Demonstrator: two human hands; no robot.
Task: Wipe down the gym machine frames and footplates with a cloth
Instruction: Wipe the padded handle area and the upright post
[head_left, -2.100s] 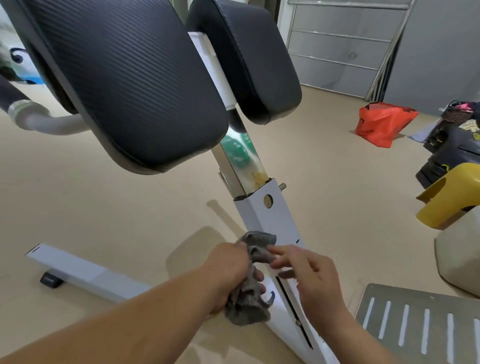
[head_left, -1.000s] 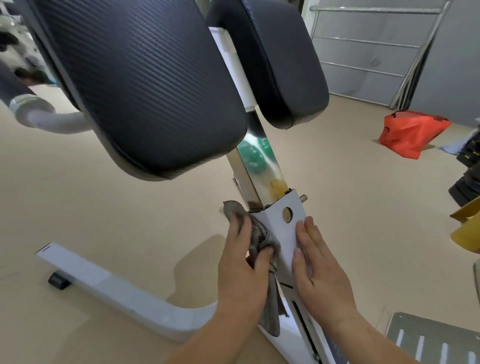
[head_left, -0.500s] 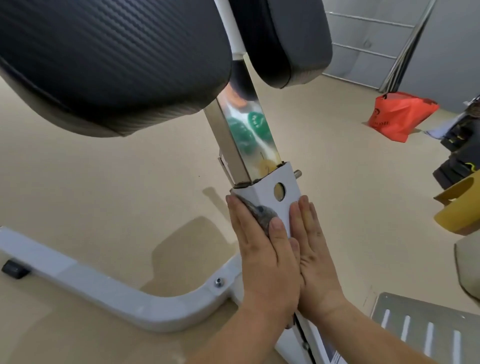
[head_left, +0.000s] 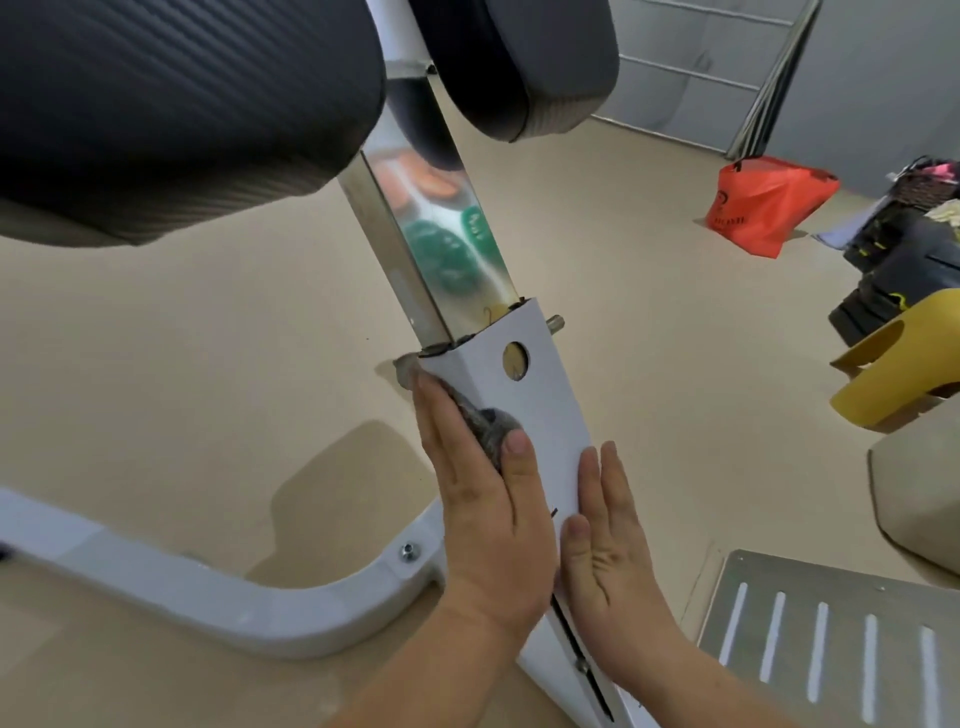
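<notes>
1. My left hand (head_left: 485, 512) lay flat against the left face of the white post sleeve (head_left: 524, 410), fingers together, with the grey cloth (head_left: 485, 423) pressed between palm and metal. A tuft of the cloth showed at the sleeve's top left corner, and the thumb came round onto the front face.
2. My right hand (head_left: 605, 551) was flat and empty, fingers together, on the sleeve's right edge. It sat lower than the left and steadied the post.
3. The relation that mattered: the post's long axis ran up and away from me, leaning toward the upper left. The cloth hand was the nearer one to the sleeve's top rim, and the chrome inner tube (head_left: 431, 244) continued straight above it. I judged the next stroke would have to follow that axis, either up onto the chrome or back down toward the base.
4. The curved white base leg (head_left: 249, 597) joined the post at lower left. The slotted metal footplate (head_left: 831, 639) lay at lower right, untouched by either hand.
5. Black pads (head_left: 171, 98) hung close overhead. Around me was beige floor (head_left: 182, 374), with an orange bag (head_left: 763, 205) and a yellow stool (head_left: 898, 364) well off to the right.
</notes>
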